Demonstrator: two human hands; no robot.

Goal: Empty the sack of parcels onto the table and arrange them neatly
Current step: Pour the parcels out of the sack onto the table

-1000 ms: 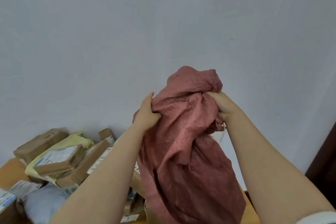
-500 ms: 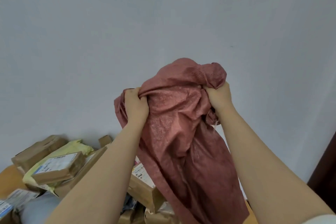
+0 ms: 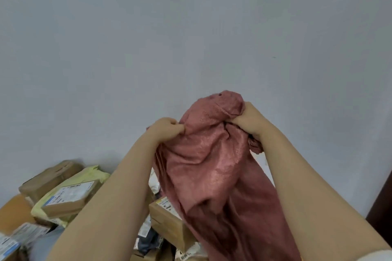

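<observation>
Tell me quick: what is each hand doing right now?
Left hand: closed, gripping a bunch of the red sack near its raised end.
Right hand: closed, gripping the sack's bunched top.

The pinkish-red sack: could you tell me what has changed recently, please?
The left hand has regripped the pinkish-red woven sack, bunching its fabric; a labelled brown cardboard box has appeared below it. The right hand still grips the top; the pile of brown and yellow parcels is unmoved.
</observation>
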